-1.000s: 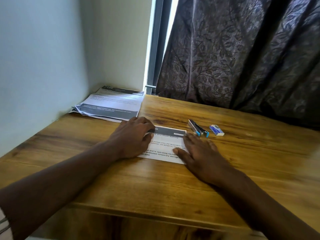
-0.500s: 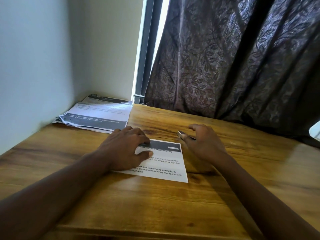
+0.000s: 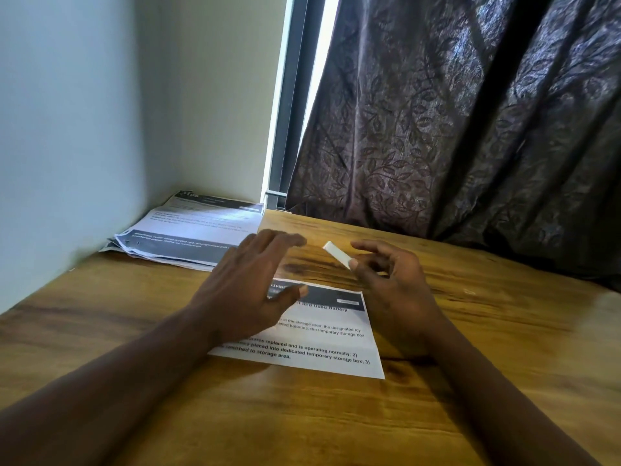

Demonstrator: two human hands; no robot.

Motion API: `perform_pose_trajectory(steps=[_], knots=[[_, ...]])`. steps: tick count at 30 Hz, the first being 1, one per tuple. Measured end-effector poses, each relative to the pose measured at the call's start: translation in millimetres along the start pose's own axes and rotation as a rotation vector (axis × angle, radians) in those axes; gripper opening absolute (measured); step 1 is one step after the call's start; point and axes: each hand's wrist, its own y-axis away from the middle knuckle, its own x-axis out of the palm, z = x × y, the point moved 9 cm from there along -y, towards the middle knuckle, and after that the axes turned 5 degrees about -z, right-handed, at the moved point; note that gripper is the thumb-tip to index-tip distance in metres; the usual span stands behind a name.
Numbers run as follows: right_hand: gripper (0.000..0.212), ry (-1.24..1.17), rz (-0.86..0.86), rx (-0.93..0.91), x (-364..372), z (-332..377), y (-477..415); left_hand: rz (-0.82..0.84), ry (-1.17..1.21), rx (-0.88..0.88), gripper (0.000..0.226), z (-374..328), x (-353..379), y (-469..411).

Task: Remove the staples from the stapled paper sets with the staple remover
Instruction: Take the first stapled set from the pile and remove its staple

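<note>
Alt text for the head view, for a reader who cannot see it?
The right hand holds a small white bar-shaped object above a wooden table, while the left hand hovers over a printed paper set. More papers lie stacked in the far corner.

Left hand spread flat, right hand raised, fingers pinched
</note>
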Motion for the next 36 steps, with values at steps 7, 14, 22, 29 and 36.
perform_pose_trajectory(steps=[7,14,22,29,36], knots=[[0.040,-0.259,0.239,0.083,61.8,37.7,-5.4,-0.102,-0.041,0.106,0.054,-3.1,-12.8,-3.4],[0.025,-0.712,0.231,0.210,109.9,47.2,-9.2,-0.267,0.135,-0.019,0.024,33.9,-44.4,-6.0],[0.022,-0.632,0.177,0.108,113.7,29.7,-1.8,-0.162,0.418,-0.235,0.019,63.2,-27.0,-7.4],[0.007,-0.680,0.146,0.193,115.6,20.2,-2.8,-0.092,0.554,-0.254,0.018,60.5,-16.1,-4.0],[0.007,-0.819,0.164,0.271,125.4,18.4,-2.9,-0.093,0.465,-0.204,0.018,51.8,-16.1,-2.4]])
